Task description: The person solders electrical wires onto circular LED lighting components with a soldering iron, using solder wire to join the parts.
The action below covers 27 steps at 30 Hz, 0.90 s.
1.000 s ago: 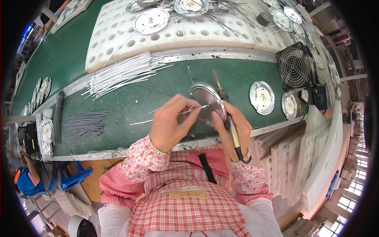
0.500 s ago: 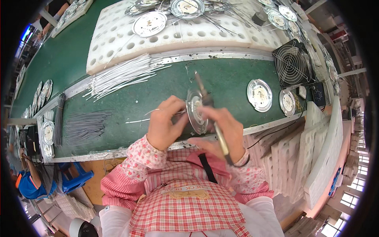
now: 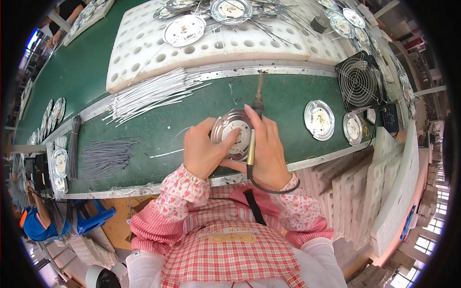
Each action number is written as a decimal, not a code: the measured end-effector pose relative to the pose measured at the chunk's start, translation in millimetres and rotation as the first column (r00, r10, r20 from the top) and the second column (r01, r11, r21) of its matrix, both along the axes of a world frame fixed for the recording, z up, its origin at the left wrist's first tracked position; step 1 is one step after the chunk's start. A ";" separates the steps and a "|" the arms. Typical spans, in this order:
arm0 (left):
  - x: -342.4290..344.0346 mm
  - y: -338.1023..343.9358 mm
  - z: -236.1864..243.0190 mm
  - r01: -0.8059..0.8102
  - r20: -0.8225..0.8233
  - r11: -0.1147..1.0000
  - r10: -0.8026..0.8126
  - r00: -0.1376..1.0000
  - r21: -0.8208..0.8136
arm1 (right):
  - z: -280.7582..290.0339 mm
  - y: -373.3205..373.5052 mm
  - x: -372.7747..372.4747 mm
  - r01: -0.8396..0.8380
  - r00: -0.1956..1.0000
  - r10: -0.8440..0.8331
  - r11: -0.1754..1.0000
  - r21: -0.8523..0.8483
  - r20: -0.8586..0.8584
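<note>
A round metal lamp plate with a pale circuit board [image 3: 243, 128] is held over the near side of the green bench. My left hand [image 3: 201, 152] grips its left side, the thumb lying across the board. In my right hand [image 3: 270, 156] is a soldering iron [image 3: 259, 98], its tip pointing up and away from the plate. Fingers of that hand also rest by the plate's right edge. A thin white wire [image 3: 165, 154] lies left of my left hand. Whether any wire is joined to the board I cannot make out.
White wires [image 3: 151, 94] and grey wires [image 3: 108, 156] lie in heaps at left. Two similar plates [image 3: 319, 120] [image 3: 353, 128] sit at right, by a black fan [image 3: 357, 79]. A white foam board [image 3: 144, 53] bears more plates behind. Foam sheets [image 3: 357, 185] stand at lower right.
The plate has turned from nearly edge-on to face up and shifted slightly left. My left thumb has moved onto it. The soldering iron has swung more upright, its tip farther away.
</note>
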<state>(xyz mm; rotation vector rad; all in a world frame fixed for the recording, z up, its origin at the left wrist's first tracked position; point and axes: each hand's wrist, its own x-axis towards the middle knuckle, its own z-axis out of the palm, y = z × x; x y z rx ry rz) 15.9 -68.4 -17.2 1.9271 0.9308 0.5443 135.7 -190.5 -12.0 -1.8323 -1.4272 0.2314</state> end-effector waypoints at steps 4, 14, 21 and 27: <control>5.7 8.4 -5.5 0.064 -0.083 0.928 -0.036 0.996 0.367 | -7.6 -9.7 1.9 0.063 0.996 -0.062 0.998 -0.019 0.061; -18.6 16.1 -13.7 0.408 -0.032 0.873 -0.415 0.909 0.268 | -11.6 -39.9 6.0 0.017 0.974 -0.043 0.993 0.119 0.221; -16.8 19.9 -10.8 0.515 -0.113 0.770 -0.514 0.850 0.377 | 0.2 -54.5 11.5 -0.020 0.967 0.046 0.994 0.103 -0.251; -14.3 21.9 -11.5 0.553 -0.144 0.748 -0.541 0.829 0.367 | 1.4 -53.1 11.2 -0.038 0.964 0.058 0.996 0.082 -0.260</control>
